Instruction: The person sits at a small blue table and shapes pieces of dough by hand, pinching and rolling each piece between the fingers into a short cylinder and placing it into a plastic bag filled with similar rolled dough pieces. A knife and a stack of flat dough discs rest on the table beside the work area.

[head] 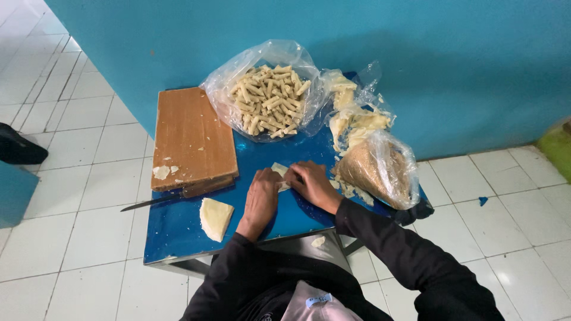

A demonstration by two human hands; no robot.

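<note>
Small pale dough piece at mid worktop, pinched between both hands: left hand curled over it, right hand closed on its far end. Clear bag behind already heaped with finished ridged sticks; a soft wedge of dough lies uncut, near left. Wooden board, knife, crumb bag alongside.

place: food-prep corner | tiled floor; cutting board; knife
</note>
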